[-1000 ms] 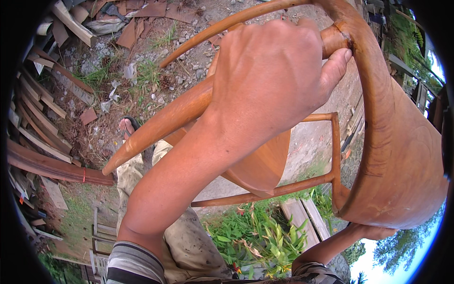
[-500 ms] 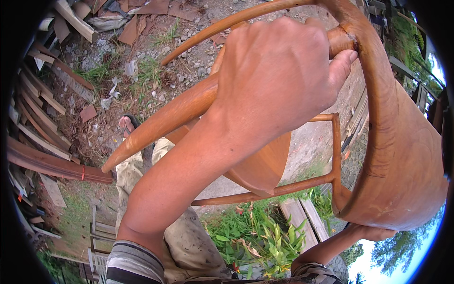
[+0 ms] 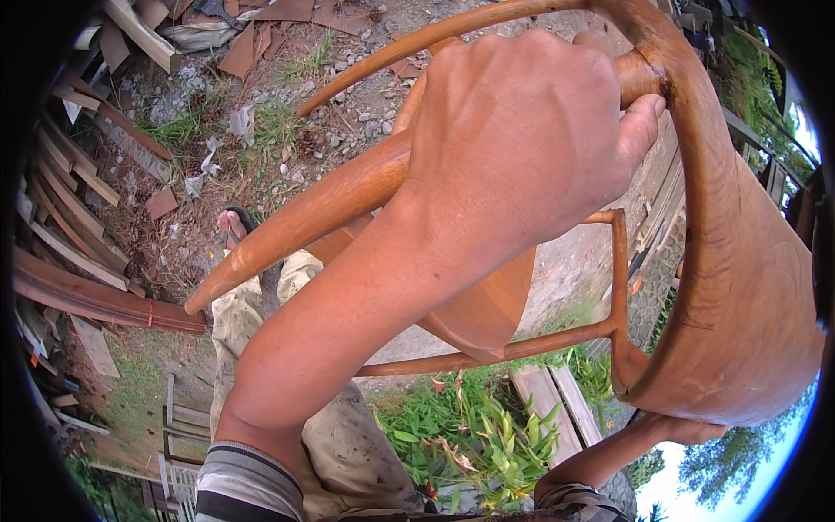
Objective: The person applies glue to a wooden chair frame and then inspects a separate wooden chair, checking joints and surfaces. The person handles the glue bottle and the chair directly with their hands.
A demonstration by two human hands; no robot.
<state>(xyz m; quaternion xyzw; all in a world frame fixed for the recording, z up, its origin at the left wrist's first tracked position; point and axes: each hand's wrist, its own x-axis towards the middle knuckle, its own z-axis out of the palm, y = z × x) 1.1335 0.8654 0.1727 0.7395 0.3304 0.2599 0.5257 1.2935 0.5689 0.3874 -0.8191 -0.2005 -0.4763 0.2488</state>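
Observation:
A brown wooden chair (image 3: 739,287) with a broad curved backrest is tilted in front of me. My left hand (image 3: 531,139) is wrapped round one of its thick tapered legs (image 3: 304,213), close to where the leg joins the curved frame. The thumb lies near that joint. Behind my left wrist shows part of the seat panel (image 3: 487,304). Under the backrest's lower edge, at the lower right, my right hand (image 3: 691,431) holds the chair from below. Most of its fingers are hidden by the backrest.
Curved wooden pieces (image 3: 83,217) are heaped along the left side. Scraps and stones lie on the dirt ground (image 3: 287,165) beyond my foot. Green plants (image 3: 487,426) grow below the chair, beside pale planks (image 3: 557,409). A slatted frame (image 3: 183,431) stands at the lower left.
My left hand has shifted slightly to the right, with its grip kept on the leg. The chair's joint has moved a little to the right too. My right hand looks unchanged.

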